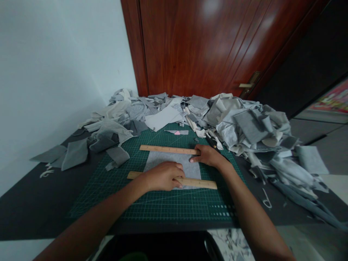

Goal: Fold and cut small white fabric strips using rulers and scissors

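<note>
A grey piece of fabric (190, 169) lies flat on the green cutting mat (168, 206). Across its near edge runs one wooden ruler (198, 182), and my left hand (163, 175) is closed around the middle of it, covering part of the cloth too. Along the far edge of the fabric lies a second wooden ruler (165, 149). My right hand (209, 156) grips its right end between thumb and fingers, with the thumb near the cloth. Just beyond the right hand, a dark-handled tool, perhaps scissors (213, 142), is partly hidden among scraps.
Piles of grey and cream fabric scraps (250, 123) cover the right and back of the black table (35, 206); more scraps (114, 130) lie at left. White paper (164, 117) rests at the back. A thin scrap (176, 132) lies on the mat. A wooden door (190, 47) stands behind.
</note>
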Tool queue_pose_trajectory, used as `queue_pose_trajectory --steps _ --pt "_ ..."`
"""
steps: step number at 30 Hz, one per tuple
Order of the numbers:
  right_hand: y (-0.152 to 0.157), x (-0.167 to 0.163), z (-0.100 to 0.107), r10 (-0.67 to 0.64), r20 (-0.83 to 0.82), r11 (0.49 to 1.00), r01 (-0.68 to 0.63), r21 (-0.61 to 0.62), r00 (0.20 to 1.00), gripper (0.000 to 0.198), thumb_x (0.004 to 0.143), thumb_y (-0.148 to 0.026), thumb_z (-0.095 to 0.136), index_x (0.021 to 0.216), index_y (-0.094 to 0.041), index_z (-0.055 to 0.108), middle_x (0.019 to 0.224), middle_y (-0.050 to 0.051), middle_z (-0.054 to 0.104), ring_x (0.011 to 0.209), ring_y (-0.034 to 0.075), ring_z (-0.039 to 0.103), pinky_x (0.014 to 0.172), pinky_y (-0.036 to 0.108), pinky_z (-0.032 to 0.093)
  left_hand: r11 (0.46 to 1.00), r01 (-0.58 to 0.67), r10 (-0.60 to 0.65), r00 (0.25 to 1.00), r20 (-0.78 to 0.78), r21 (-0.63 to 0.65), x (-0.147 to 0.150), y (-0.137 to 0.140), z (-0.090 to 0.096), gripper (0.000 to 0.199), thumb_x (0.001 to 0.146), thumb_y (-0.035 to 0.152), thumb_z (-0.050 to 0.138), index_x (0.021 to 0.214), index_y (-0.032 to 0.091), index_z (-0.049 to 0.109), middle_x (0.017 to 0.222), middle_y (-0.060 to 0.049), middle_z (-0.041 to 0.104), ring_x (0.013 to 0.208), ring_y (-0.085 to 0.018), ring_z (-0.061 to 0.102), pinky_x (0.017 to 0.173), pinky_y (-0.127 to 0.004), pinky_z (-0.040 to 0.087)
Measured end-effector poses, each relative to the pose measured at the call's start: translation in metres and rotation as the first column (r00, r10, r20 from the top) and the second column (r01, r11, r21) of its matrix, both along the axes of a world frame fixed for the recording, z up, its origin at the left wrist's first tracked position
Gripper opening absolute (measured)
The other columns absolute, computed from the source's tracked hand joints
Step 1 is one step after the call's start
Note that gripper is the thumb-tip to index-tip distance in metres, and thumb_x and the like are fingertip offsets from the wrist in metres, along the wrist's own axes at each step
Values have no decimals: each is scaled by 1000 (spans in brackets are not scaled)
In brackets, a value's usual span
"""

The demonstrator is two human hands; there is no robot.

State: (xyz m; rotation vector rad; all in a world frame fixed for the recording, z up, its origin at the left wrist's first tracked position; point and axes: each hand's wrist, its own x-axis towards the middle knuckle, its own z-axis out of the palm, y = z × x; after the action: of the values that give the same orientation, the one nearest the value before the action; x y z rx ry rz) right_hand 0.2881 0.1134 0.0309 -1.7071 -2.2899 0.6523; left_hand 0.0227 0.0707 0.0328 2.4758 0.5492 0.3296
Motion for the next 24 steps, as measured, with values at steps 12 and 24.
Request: queue_pose_trajectory --steps 12,24 --pt "-6 -1 6 31 -10 986 -29 166 999 28 97 -47 62 88 -21 58 78 0 62 71 17 57 62 27 32 995 -45 48 998 -28 92 5 -3 -4 6 92 28 74 91 22 75 92 0 70 85 -18 68 77 -27 48" --pt "-16 -17 12 161 186 945 -206 255 969 29 88 -44 74 98 -17 70 101 12 68 97 26 62 86 34 43 786 -355 423 906 -22 507 22 -23 -26 83 92 76 51 149 15 44 155 -20 45 148 -40 34 119 -55 29"
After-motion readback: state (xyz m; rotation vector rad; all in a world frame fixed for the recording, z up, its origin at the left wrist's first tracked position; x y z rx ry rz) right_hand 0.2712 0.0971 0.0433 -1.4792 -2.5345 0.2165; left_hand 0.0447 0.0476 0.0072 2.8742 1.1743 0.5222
